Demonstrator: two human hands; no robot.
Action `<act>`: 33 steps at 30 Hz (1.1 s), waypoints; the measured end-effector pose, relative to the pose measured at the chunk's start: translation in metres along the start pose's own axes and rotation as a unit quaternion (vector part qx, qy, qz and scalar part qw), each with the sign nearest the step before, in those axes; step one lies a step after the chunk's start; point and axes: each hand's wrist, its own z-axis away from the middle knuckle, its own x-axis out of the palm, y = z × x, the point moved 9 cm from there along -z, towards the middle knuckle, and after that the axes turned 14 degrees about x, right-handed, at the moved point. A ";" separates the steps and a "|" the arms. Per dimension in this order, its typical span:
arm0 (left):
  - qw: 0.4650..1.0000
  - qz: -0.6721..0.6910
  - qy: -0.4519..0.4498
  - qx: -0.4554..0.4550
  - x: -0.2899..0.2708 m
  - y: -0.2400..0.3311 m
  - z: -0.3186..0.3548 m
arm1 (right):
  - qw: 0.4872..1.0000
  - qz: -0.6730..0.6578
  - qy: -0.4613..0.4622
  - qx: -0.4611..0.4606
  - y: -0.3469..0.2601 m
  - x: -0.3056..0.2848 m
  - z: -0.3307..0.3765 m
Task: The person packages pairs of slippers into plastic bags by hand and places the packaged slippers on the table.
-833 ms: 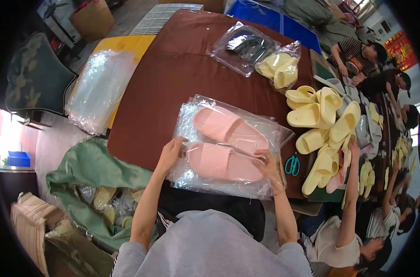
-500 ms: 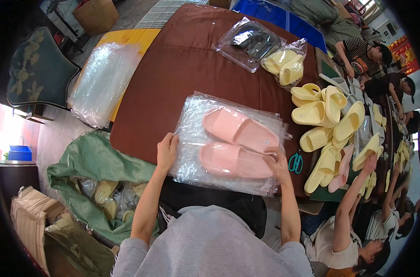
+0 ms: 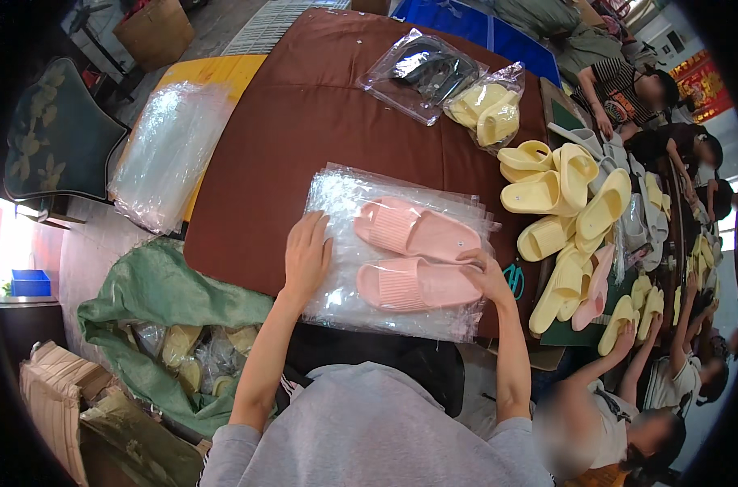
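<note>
Pink slippers (image 3: 418, 286) lie lengthwise along the desk (image 3: 255, 178)'s near edge, heels at the right hand (image 3: 488, 277), its hold unclear; left hand (image 3: 306, 253) flat, unclenched.

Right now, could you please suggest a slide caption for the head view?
Left hand at clear plastic bags, right hand at pink slippers, yellow slippers piled at right.

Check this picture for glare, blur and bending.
Head view: glare whitens the clear bags at left and streaks the plastic sheets under the pink slippers; head view: the brown tabletop bows; head view: a blurred patch partly hides a co-worker at lower right.
</note>
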 end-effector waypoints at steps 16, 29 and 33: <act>0.986 -0.089 -0.143 -0.009 0.080 -0.016 0.005 | 0.990 -0.019 0.131 0.048 0.032 -0.107 0.093; 0.983 -0.113 -0.143 -0.003 0.067 -0.015 0.012 | 0.723 -0.263 0.617 -0.164 0.016 -0.297 0.187; 0.984 -0.101 -0.145 0.015 0.076 -0.005 0.000 | 0.738 -0.230 0.613 -0.166 0.003 -0.370 0.148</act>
